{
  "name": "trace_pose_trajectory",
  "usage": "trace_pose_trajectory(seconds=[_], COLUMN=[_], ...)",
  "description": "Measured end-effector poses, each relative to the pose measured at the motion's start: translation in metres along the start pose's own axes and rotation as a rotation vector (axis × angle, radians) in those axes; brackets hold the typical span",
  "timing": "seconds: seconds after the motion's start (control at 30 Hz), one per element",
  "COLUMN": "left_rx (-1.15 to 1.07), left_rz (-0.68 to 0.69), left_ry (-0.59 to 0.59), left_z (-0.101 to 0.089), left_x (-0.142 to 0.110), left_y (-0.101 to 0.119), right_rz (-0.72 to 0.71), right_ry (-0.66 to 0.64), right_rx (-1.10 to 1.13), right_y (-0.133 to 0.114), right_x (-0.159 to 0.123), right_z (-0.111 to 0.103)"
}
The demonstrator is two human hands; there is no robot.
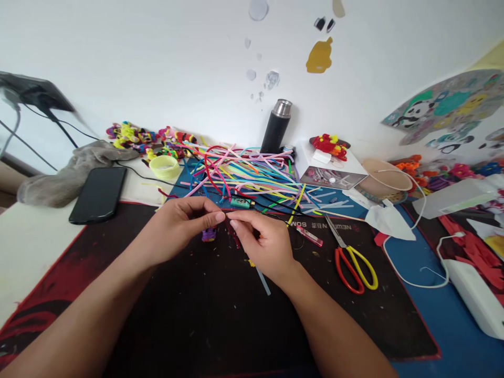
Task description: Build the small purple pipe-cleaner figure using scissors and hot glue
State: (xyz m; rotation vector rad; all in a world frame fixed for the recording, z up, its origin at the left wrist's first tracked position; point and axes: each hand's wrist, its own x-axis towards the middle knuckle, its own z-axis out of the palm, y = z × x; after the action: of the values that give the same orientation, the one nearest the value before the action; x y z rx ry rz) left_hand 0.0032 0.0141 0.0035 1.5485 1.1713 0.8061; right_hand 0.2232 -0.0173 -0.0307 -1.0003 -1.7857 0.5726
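Observation:
Over the dark mat, my left hand (189,226) and my right hand (263,236) meet fingertip to fingertip. Both are closed in a pinch; whatever sits between the tips is too small to make out. Just below the fingers a dark red fuzzy piece (235,240) shows, partly hidden by my right hand. A small purple fuzzy piece (208,234) lies beneath my left hand. From under my right hand a pale blue stick (263,282) sticks out, with a bit of yellow beside it. Right behind the hands lies a small teal object (241,202).
Colourful pipe cleaners and sticks (252,176) are heaped behind the mat (220,320). Scissors (352,260) lie open at right, a phone (98,194) at left. A black flask (276,126), a small drawer box (331,170), white cables and a power bank (476,296) stand around.

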Motion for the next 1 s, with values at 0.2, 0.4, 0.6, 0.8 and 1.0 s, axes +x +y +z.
trace_pose_trajectory(seconds=[0.2,0.4,0.6,0.8,1.0], left_rx=[-0.028,-0.046,-0.032,-0.011,-0.044], left_rz=[-0.026,-0.054,-0.029,-0.012,-0.015], left_ry=[0.096,0.134,0.154,0.152,0.137], left_z=[-0.004,-0.004,-0.005,-0.006,-0.006], left_x=[-0.001,0.002,0.001,0.001,0.000], left_y=[0.006,0.007,-0.001,-0.002,-0.001], right_rz=[0.068,0.103,0.094,0.085,0.081], right_ry=[0.092,0.101,0.089,0.087,0.068], right_rx=[0.038,0.004,0.026,0.001,0.012], right_y=[0.005,0.009,0.005,0.005,0.005], right_x=[0.002,0.003,0.002,0.002,0.002], right_z=[-0.001,-0.002,-0.003,-0.003,-0.003])
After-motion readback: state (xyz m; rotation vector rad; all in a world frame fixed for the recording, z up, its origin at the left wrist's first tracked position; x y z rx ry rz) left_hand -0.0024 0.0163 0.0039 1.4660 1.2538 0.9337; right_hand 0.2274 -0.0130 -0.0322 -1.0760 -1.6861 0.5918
